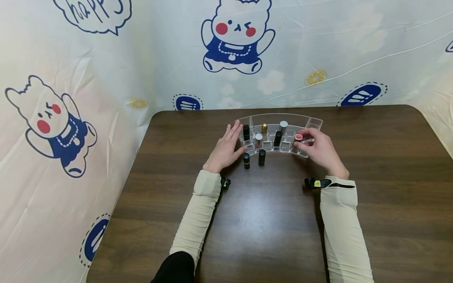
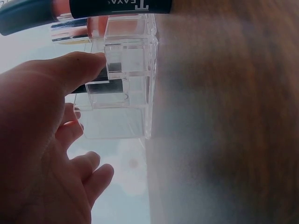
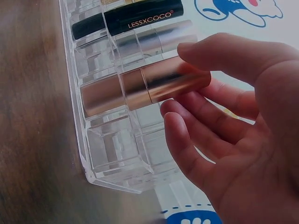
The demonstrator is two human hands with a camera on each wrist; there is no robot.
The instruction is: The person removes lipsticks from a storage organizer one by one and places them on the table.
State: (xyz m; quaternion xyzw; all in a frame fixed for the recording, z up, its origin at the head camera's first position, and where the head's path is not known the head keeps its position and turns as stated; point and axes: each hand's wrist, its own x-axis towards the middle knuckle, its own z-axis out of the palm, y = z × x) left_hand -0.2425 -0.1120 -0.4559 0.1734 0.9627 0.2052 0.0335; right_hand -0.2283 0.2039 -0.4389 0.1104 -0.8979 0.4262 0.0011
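Observation:
A curved clear acrylic organizer [image 1: 316, 123] stands near the table's far edge with several lipstick tubes in its slots. My right hand [image 1: 320, 151] pinches a rose-gold lipstick [image 3: 175, 77] between thumb and fingers; its lower part sits inside a slot near the organizer's right end. In the head view this lipstick [image 1: 298, 137] shows a pink-red top. At the left end, my left hand [image 1: 223, 151] rests against the organizer with fingers extended and its thumb at the front. Beside the held tube are a silver one [image 3: 161, 39] and a black one marked LESSXCOCO [image 3: 145, 17].
Two black tubes [image 1: 246, 160] [image 1: 262, 157] stand on the brown table [image 1: 269, 220] in front of the organizer. In its slots are another black tube [image 1: 246, 132], a gold one [image 1: 264, 129] and a silver-capped one [image 1: 258, 140]. A patterned curtain [image 1: 170, 47] hangs behind the table.

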